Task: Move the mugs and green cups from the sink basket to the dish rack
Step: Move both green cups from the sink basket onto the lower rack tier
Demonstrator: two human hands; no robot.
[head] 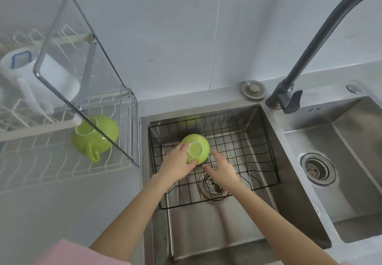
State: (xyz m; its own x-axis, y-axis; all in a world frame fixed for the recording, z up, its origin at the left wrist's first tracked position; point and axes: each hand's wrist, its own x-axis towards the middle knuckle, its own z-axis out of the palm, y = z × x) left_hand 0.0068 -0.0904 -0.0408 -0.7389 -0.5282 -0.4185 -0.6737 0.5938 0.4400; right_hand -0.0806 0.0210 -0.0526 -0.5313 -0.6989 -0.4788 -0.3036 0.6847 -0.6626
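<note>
A green cup (198, 145) lies upside down in the black wire sink basket (256, 140), its pale base ring facing up. My left hand (177, 163) grips it from the left side, fingers wrapped on its wall. My right hand (223, 167) hovers just right of the cup with fingers apart, holding nothing. A second green mug (97, 135) with a handle sits upside down on the white dish rack (62, 161) at the left, partly behind the rack's raised clear lid (78, 62).
A white jug (24, 72) with a blue-edged lid lies in the rack's back part. A dark curved faucet (310, 58) rises at the right. The second sink bowl (351, 171) with a drain strainer lies further right. A round plug (252, 89) rests on the counter.
</note>
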